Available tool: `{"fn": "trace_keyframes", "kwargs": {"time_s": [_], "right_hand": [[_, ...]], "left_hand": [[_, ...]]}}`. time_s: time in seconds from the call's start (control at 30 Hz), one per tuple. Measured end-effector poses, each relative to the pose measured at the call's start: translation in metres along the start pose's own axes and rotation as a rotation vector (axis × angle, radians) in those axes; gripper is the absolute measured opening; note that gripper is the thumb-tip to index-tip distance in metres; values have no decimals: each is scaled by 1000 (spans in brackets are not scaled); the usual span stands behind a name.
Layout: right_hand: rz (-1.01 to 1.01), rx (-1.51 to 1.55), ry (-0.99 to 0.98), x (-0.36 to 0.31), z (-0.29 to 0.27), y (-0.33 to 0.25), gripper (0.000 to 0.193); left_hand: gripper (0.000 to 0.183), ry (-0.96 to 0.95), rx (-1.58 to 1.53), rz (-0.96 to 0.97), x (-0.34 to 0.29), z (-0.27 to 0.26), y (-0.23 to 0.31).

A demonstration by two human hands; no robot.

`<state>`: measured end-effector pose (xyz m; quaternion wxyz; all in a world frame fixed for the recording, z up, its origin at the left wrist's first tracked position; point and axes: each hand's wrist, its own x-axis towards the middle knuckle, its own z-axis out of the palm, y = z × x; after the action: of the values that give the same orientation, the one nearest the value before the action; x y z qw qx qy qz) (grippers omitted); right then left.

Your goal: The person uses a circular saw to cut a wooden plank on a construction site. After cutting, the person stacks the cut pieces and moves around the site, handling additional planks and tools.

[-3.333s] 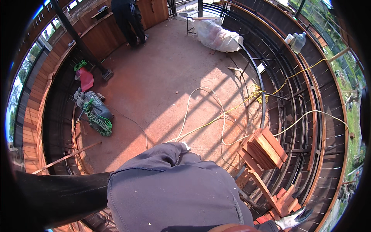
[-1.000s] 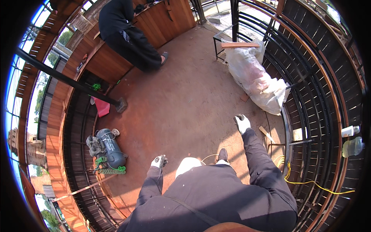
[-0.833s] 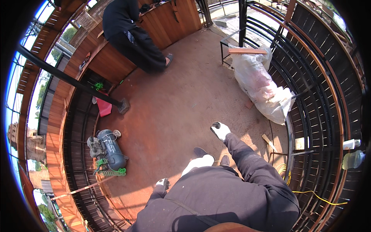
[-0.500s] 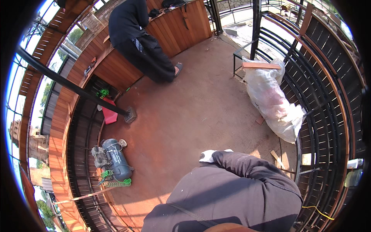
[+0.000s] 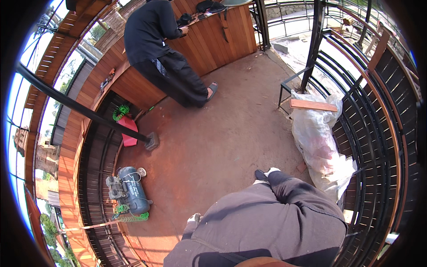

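Observation:
My right hand [image 5: 273,170], in a whitish glove, shows beyond the end of my dark sleeve [image 5: 291,189], low over the brown floor. A small dark shape [image 5: 261,175] lies against it; whether that is part of the glove or a separate thing, I cannot make out. Only a bit of my left hand [image 5: 195,217], also light-coloured, peeks out past the left side of my dark clothing. Its fingers are mostly hidden. Nearest to the right hand is a translucent plastic sack [image 5: 322,155] with a reddish wooden board [image 5: 313,105] across its top.
A blue-grey air compressor [image 5: 134,190] with a green coiled hose [image 5: 133,218] stands at left. Behind it a black post [image 5: 89,111] slants to a floor base. Another person [image 5: 155,49] stands at the wooden counter [image 5: 200,42]. Black curved railings [image 5: 369,133] line the right.
My right hand has moved rightward and slightly up in view, and my left hand has come into sight. The person at the counter now shows a hand. The whole view has shifted somewhat downward.

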<state>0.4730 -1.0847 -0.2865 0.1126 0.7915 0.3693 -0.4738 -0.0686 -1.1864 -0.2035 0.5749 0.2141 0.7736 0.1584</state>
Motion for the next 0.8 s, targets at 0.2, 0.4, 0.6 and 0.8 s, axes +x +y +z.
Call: {"fn": "trace_keyframes", "kwargs": {"time_s": [0.2,0.4,0.6,0.8], "right_hand": [[-110,-325,-9,84,-80,90,55],[-185,-442,-89,102,-109,15,49],[-553,-406,-116,70,-63,-158,52],[-870,-554,-192,40,17,-250,47]], "left_hand": [[35,-107,189,-25,-10,76,0],[37,-9,-31,-36,-22,83,28],[40,67,-201,-32,-28,71,38],[44,98,-339,-108,-30,66,-24]]}}
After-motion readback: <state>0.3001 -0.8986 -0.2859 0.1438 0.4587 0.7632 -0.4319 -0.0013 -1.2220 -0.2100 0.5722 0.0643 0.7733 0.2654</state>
